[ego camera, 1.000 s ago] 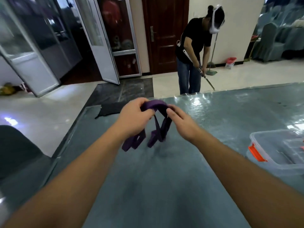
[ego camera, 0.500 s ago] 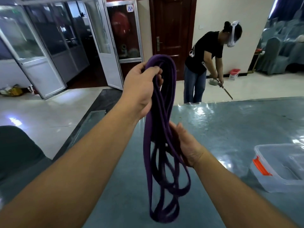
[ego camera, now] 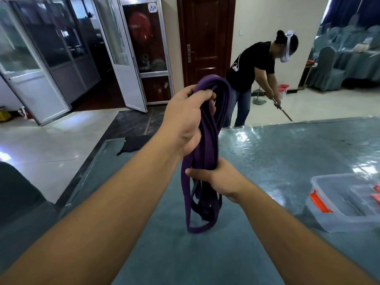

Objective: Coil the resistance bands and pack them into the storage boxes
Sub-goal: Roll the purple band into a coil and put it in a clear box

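Observation:
A purple resistance band [ego camera: 207,140], folded into several long loops, hangs above the blue-grey table. My left hand [ego camera: 185,118] grips the top of the loops, held high. My right hand [ego camera: 218,179] grips the bundle around its middle, thumb across the strands. The bottom loops dangle just above the table top. A clear plastic storage box [ego camera: 337,219] with orange latches stands open at the right edge of the table, apart from both hands.
The table [ego camera: 267,153] has a glossy cover and stretches far to the right. Beyond its far edge a person in a black shirt [ego camera: 253,66] sweeps the floor. A dark chair back [ego camera: 18,194] sits at my left.
My left hand lifted the band from a small bunch into long hanging loops. My right hand has since closed round the middle of the bundle.

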`<state>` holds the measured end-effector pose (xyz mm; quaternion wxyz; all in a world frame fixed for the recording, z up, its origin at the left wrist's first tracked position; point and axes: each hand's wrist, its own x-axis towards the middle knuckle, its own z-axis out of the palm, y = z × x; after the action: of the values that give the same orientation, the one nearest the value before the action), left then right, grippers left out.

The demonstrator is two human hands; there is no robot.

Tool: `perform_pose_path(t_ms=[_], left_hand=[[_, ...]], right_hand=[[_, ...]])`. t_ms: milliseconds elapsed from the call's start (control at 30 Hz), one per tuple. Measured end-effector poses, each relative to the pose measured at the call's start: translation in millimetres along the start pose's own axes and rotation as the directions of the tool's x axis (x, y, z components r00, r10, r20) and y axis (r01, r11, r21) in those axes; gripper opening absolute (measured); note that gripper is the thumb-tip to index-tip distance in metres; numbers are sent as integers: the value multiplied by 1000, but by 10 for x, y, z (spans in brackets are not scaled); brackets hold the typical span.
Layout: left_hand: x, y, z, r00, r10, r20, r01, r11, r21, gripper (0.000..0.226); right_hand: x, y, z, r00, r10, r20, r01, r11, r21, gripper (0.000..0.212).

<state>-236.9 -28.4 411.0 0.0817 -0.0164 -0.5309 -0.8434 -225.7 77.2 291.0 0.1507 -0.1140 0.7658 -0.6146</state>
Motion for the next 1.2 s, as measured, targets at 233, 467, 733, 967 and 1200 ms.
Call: perform_pose_path(t_ms=[233,467,733,967,1200], left_hand=[[27,57,-149,999,31,12,-33,981,191,10],[197,-288,-770,988,-130,-83,153,905,398,11],[222,-1062,-1234,959,-269,-90,247,635,732,47],[104,-1559,-855,904,-396,160,-18,339,941,46],[-55,-1930,-182,807,-475,351,-297,188,936,51]], right_hand=[[73,170,119,990,-20,-139,54,968,245,33],[107,301,-264,921,49,-386,-31,998,53,16],[-170,507,-656,869,27,-494,-223,912,-344,15],[-802,695,-1135,800,75,-596,-435,756,-489,12],[-1572,878,-1648,687,82,-722,-563,689,-457,15]])
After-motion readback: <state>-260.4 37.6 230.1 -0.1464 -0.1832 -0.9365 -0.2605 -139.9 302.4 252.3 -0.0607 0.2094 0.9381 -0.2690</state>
